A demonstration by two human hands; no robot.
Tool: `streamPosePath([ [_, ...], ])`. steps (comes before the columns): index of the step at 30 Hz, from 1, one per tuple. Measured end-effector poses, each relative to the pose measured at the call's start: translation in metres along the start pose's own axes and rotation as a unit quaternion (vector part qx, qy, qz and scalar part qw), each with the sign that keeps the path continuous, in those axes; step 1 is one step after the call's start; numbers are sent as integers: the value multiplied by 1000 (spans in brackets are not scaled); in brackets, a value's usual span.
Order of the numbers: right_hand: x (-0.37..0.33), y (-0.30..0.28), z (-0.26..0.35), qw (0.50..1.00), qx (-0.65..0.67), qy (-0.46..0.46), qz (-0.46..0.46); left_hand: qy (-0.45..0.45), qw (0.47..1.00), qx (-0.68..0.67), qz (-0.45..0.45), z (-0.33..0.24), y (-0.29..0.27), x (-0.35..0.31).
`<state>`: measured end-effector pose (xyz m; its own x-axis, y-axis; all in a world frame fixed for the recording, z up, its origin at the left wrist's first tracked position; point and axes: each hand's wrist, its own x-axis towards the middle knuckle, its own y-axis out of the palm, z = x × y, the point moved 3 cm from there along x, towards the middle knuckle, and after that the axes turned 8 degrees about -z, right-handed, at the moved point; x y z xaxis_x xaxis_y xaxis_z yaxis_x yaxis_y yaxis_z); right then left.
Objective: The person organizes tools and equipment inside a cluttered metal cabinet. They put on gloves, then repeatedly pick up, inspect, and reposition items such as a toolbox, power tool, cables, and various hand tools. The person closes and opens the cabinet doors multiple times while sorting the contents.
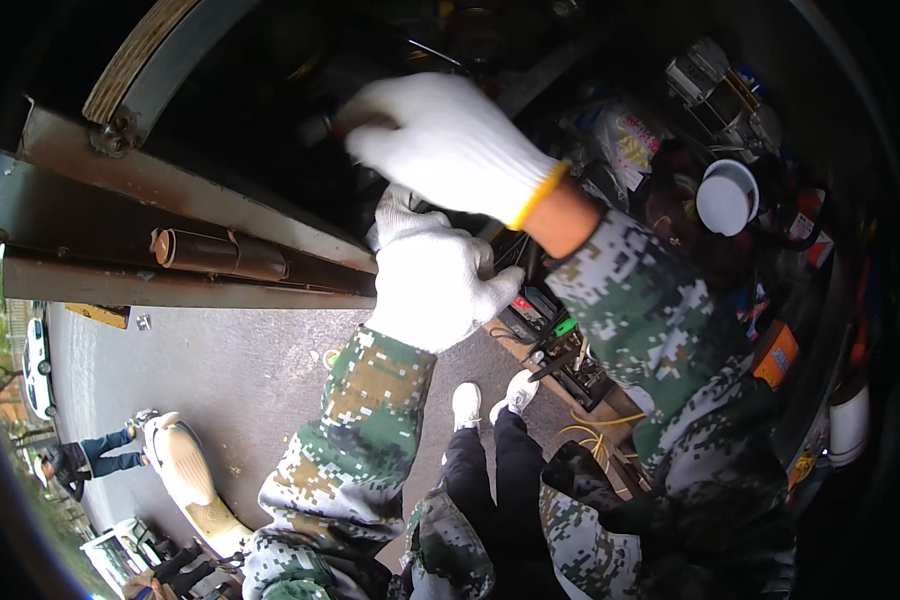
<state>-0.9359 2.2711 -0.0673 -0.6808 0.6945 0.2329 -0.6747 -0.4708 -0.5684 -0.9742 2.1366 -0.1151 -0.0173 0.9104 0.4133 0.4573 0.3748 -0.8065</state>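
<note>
Both my hands wear white knit gloves and are close together at the dark opening of a metal frame (pixel 170 200). My left hand (pixel 432 280) is beside the frame's end, its fingers curled and its thumb pointing right; what it grips is hidden in the dark. Above and partly over it, my right hand (pixel 440 145) reaches across to the left, slightly blurred, its fingers closed. A small grey-tipped thing (pixel 316 129) juts out past the right fingers, too dark and smeared to name.
A brown cylindrical part (pixel 220 254) lies along the frame. At right are a cluttered dark shelf, a white cup (pixel 727 198), an orange box (pixel 774 353) and a tool tray (pixel 560 360). A yellow cord (pixel 595 440) hangs below. A scooter (pixel 185 465) and a person (pixel 85 460) are at lower left.
</note>
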Motion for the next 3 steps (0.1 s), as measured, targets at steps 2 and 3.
streamPosePath([
  [2, 20, 28, 22, 994, -35, 14, 102, -38, 998, 15, 47, 0, -2, -5],
  [3, 32, 43, 29, 975, -96, 65, 188, -21, 999, 22, 35, 0, -1, -5],
])
